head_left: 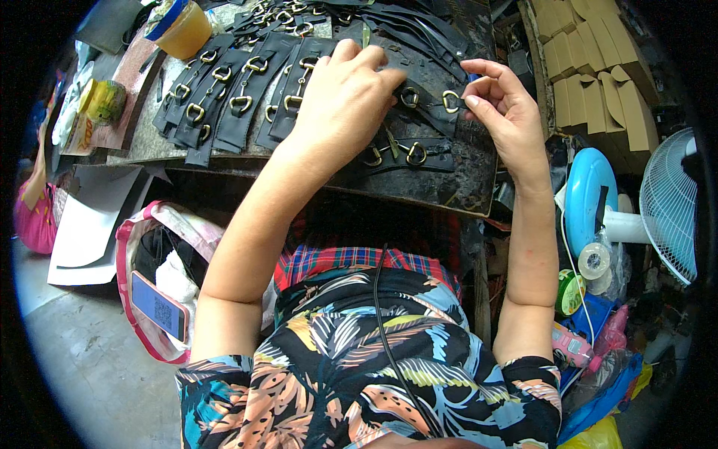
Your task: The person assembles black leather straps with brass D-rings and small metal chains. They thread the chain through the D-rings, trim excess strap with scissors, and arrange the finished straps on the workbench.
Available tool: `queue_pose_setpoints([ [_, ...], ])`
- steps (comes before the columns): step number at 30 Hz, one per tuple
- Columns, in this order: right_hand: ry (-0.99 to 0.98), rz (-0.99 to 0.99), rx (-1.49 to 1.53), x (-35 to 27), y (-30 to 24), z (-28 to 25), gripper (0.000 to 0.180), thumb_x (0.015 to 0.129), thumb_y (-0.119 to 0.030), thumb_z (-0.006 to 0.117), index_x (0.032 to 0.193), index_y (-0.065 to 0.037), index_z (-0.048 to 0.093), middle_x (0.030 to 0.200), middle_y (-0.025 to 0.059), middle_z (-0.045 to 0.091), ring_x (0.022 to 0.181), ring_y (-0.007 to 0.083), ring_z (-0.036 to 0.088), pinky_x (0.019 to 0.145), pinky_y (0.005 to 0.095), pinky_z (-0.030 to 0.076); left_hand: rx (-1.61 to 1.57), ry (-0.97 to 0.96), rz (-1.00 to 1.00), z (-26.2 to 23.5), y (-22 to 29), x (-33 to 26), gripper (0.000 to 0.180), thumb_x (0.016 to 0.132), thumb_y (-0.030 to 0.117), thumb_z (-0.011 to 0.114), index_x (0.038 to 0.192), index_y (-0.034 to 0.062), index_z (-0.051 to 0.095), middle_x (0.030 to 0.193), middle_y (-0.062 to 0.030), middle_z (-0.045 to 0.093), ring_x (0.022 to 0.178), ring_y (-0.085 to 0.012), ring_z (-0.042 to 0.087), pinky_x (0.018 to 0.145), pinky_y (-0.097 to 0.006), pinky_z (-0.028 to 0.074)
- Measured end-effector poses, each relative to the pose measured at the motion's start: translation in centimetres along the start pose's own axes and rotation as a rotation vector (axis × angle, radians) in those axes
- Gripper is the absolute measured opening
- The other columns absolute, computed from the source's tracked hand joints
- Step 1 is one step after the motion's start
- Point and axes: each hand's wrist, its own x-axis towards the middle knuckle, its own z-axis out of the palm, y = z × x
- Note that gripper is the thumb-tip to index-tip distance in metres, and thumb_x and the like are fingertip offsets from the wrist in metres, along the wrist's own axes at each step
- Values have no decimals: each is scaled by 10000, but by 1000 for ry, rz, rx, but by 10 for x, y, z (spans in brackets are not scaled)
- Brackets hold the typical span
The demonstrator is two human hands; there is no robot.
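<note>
My left hand [348, 97] lies palm down on a black strap with a brass ring [410, 97] on the dark workboard [467, 187], its fingers pressing the strap flat. My right hand [505, 105] pinches the strap's other end beside a brass D-ring [451, 101], with a small blue tool tip showing between finger and thumb. Another strap piece with two brass rings [407, 155] lies just below my left hand. A row of finished black straps with brass rings [232, 90] lies to the left of it.
A jar of yellow glue [179, 28] stands at the back left, a round tin [105, 101] beside it. Folded cardboard boxes [598, 75] are stacked at right, above a blue-and-white fan [636, 217]. A pink bag with a phone [158, 307] sits at lower left.
</note>
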Motion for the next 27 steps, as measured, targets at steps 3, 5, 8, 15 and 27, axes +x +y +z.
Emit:
queue_pose_setpoints([
  [3, 18, 31, -93, -3, 1, -7, 368, 953, 1, 671, 1311, -74, 635, 858, -32, 611, 770, 38, 562, 678, 211, 491, -5, -21, -69, -1, 0, 0, 200, 787, 143, 799, 976, 110, 744, 960, -73, 676, 972, -311, 609, 845, -425, 525],
  [5, 26, 41, -142, -7, 2, -12, 373, 944, -11, 691, 1307, -80, 639, 846, -38, 607, 762, 34, 557, 661, 208, 479, -133, 19, -110, -6, 1, -4, 223, 797, 150, 812, 994, 87, 727, 951, -89, 707, 957, -321, 613, 829, -421, 517],
  [8, 18, 91, -25, -12, 1, -16, 390, 931, -25, 714, 1310, -80, 639, 852, -34, 607, 774, 38, 559, 669, 207, 476, -489, -136, -252, -16, -2, -6, 236, 837, 101, 795, 1062, 58, 738, 949, -64, 743, 857, -195, 664, 786, -307, 511],
  [15, -70, 63, 304, -19, -10, -18, 487, 909, -9, 729, 1379, -54, 606, 1027, 31, 685, 956, 85, 637, 850, 222, 523, -1537, -143, -568, -23, 5, -12, 201, 943, 96, 721, 1104, 3, 643, 1034, -106, 726, 954, -235, 735, 826, -319, 614],
  [27, 3, 46, 217, -20, -12, -14, 482, 892, 5, 739, 1354, -59, 619, 936, -6, 650, 869, 52, 603, 796, 193, 488, -1688, -74, -757, -16, 9, -13, 147, 958, -12, 559, 1104, -15, 577, 1045, -217, 710, 920, -345, 766, 752, -366, 674],
])
